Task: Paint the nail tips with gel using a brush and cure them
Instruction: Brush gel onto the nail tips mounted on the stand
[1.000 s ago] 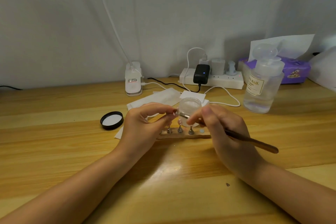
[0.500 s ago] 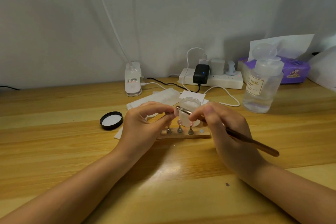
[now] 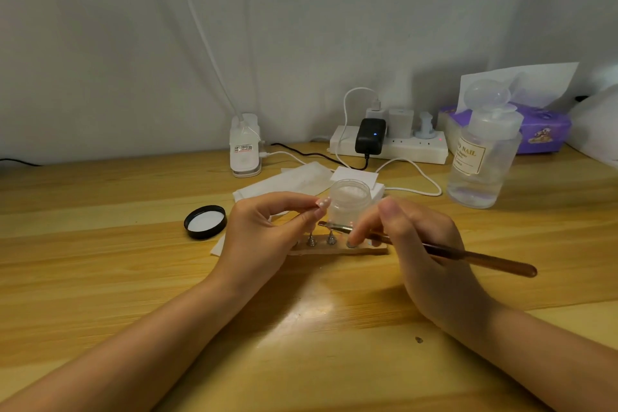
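Note:
My left hand (image 3: 264, 237) pinches a pale pink nail tip (image 3: 323, 203) between thumb and forefinger, lifted above the wooden holder strip (image 3: 337, 249). Two metal stands (image 3: 321, 239) rise from that strip. My right hand (image 3: 424, 251) grips a brown gel brush (image 3: 475, 257), whose metal head points left just below the held tip, over the stands. An open clear gel jar (image 3: 350, 199) stands right behind the strip. Its black lid (image 3: 205, 221) lies to the left on the table.
A white lamp base (image 3: 244, 145) with a cable stands at the back. A power strip (image 3: 389, 145) with chargers sits beside it. A clear pump bottle (image 3: 481, 157) and purple tissue pack (image 3: 541, 130) are at right. White wipes (image 3: 287, 182) lie behind the jar.
The brush head has dropped from the level of the held nail tip to just below it, above the stands. My left hand stays in place with the tip.

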